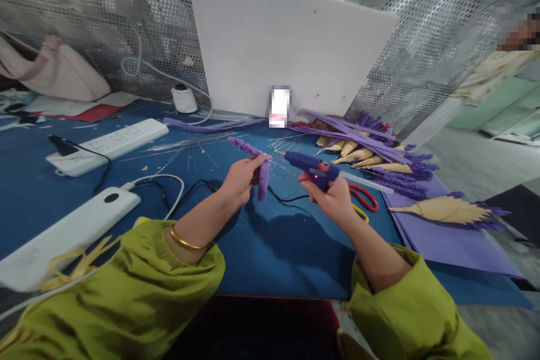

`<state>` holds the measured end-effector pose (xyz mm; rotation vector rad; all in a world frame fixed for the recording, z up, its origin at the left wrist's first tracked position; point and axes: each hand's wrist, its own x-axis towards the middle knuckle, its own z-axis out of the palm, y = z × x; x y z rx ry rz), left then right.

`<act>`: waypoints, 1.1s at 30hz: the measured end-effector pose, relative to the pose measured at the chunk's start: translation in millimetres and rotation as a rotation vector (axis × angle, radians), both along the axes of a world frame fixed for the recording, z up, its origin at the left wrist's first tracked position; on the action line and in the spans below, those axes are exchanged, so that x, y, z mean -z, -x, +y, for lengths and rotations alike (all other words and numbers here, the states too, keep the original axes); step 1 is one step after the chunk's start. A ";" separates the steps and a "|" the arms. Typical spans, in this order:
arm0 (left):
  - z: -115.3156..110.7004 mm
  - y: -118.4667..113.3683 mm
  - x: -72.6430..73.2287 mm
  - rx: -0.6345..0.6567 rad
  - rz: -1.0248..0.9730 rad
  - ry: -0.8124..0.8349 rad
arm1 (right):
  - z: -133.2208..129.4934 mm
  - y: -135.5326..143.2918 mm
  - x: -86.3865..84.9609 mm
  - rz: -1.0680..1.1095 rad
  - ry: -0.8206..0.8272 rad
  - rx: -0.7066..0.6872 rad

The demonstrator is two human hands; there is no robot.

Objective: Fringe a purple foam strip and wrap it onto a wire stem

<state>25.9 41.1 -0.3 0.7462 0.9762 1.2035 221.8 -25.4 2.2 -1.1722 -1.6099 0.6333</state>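
Near the middle of the view, my left hand [244,179] pinches a purple paper flower spike [244,147], its fringed tip pointing up and left. A flat purple strip [263,181] hangs down from the same fingers. My right hand [331,194] is wrapped round a blue glue gun [310,167] with an orange part and a small red light. The gun's nozzle points left toward the flower, a short way apart from it. A clear glue stick [367,180] sticks out of the gun's back end.
White power strips [112,143] and cables lie at the left. Thin wires [181,143] are scattered behind my hands. Wrapped purple flowers [447,209], purple sheets [459,244] and red-handled scissors [365,197] lie right. A lit phone [279,107] leans against a white board [287,39].
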 end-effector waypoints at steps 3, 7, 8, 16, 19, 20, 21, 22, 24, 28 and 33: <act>0.4 0.1 -0.5 -0.001 -0.003 -0.007 | -1.7 2.7 10.4 -0.215 -0.071 0.017; -0.1 -0.1 0.0 0.008 0.015 -0.033 | -2.4 3.9 14.7 -0.411 -0.159 0.083; -0.4 -0.4 -0.1 0.009 0.020 -0.031 | -2.7 4.5 14.6 -0.435 -0.168 0.095; -3.6 -2.5 -2.3 0.022 0.038 -0.039 | -3.6 7.5 13.2 -0.525 -0.187 0.115; -4.2 -2.8 -2.3 0.026 0.044 -0.047 | -3.4 7.6 12.8 -0.533 -0.180 0.117; -4.3 -2.9 -2.2 0.027 0.044 -0.049 | -3.5 7.7 12.5 -0.533 -0.178 0.113; -4.3 -2.9 -2.1 0.026 0.043 -0.051 | -3.5 7.9 12.2 -0.532 -0.177 0.108; -4.3 -3.0 -2.0 0.024 0.042 -0.052 | -3.7 8.1 11.8 -0.531 -0.178 0.105; -4.3 -3.0 -1.8 0.025 0.041 -0.053 | -4.1 8.7 11.1 -0.526 -0.179 0.103; -4.6 -2.7 -1.7 0.031 0.038 -0.056 | -4.7 9.6 10.6 -0.524 -0.179 0.110; -5.3 -2.3 -2.1 0.032 0.045 -0.063 | -4.8 10.3 10.5 -0.541 -0.184 0.125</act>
